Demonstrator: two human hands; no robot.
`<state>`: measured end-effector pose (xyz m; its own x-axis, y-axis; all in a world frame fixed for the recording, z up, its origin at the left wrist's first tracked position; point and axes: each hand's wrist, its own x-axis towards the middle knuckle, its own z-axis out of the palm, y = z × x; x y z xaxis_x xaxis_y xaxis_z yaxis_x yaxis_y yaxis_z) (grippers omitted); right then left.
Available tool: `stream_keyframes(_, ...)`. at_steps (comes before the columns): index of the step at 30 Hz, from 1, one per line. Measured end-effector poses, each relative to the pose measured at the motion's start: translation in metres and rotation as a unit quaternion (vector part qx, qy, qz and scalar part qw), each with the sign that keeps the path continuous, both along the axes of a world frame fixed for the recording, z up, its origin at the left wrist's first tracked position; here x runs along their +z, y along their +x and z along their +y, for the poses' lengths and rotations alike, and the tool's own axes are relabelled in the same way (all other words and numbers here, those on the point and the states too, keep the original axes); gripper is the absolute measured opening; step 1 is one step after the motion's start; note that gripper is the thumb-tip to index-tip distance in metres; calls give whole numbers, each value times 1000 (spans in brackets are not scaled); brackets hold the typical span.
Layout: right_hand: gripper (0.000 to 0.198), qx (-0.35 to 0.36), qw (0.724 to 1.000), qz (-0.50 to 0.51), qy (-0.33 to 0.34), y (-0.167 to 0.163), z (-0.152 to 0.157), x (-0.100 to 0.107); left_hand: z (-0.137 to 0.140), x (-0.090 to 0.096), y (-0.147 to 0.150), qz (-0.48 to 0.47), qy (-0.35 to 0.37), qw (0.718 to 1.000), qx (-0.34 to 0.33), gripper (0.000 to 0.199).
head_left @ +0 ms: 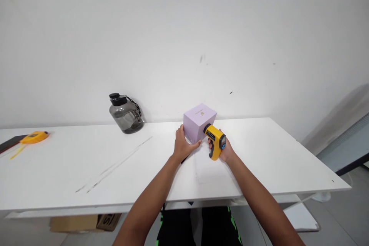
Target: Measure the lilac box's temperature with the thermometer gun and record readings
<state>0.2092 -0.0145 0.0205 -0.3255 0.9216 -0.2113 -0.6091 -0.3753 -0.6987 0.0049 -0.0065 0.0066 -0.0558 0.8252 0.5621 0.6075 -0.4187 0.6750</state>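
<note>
A lilac box (192,126) with a small gold mark on its top is in the middle of the white table, towards the wall. My left hand (183,144) is closed around its near left corner, thumb in front and fingers along the side. In my right hand (226,150) is a yellow and black infrared thermometer (215,137), held by its handle with its nose at the box's right face. Whether the nose touches the box I cannot tell. A thin dark thing (185,159) shows partly from beneath my left wrist.
A grey see-through water bottle (127,115) stands by the wall, left of the box. At the table's (115,184) far left lies an orange tape measure (35,137) beside a dark flat item (11,143). Cardboard (75,223) is below the table.
</note>
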Motion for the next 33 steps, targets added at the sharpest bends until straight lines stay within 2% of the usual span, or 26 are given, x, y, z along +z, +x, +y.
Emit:
stream_keyframes(17, 49, 4, 1000, 9, 4, 2, 2, -5, -1, 0, 1, 1, 13, 1000, -7, 102)
stream_keyframes(33, 51, -12, 1000, -7, 1, 1, 0, 0, -3, 4, 2, 3, 16, 1000, -1, 99)
